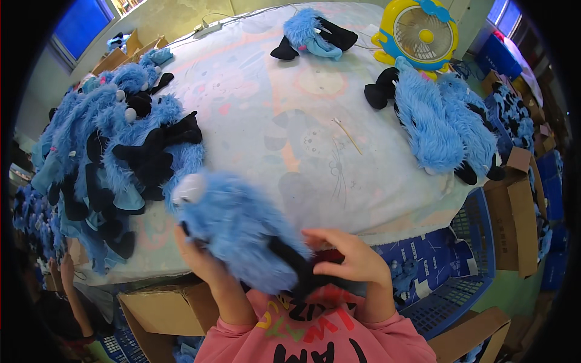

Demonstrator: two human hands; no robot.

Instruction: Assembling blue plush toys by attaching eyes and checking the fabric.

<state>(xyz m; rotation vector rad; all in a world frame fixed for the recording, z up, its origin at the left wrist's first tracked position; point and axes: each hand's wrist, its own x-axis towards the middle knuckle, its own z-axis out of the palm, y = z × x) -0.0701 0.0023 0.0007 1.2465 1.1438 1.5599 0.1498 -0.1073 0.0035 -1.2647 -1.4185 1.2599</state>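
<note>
Close in front of me, a furry blue plush toy (242,224) with white ball eyes and dark limbs is tilted over the table's near edge, slightly blurred. My left hand (203,257) grips it from below, near the head end, and the fur hides some of the fingers. Beside the toy's black limb is my right hand (354,254), its thumb and fingers spread apart. Whether its fingertips touch the limb cannot be made out.
Blue plush skins (115,139) are heaped at left, several more plush toys (426,121) lie right, one plush (311,36) far back. A thin stick (348,136) rests mid-table. A fan (423,33), blue crate (466,290) and cardboard boxes (511,218) stand right; another person's arm (75,296) shows left.
</note>
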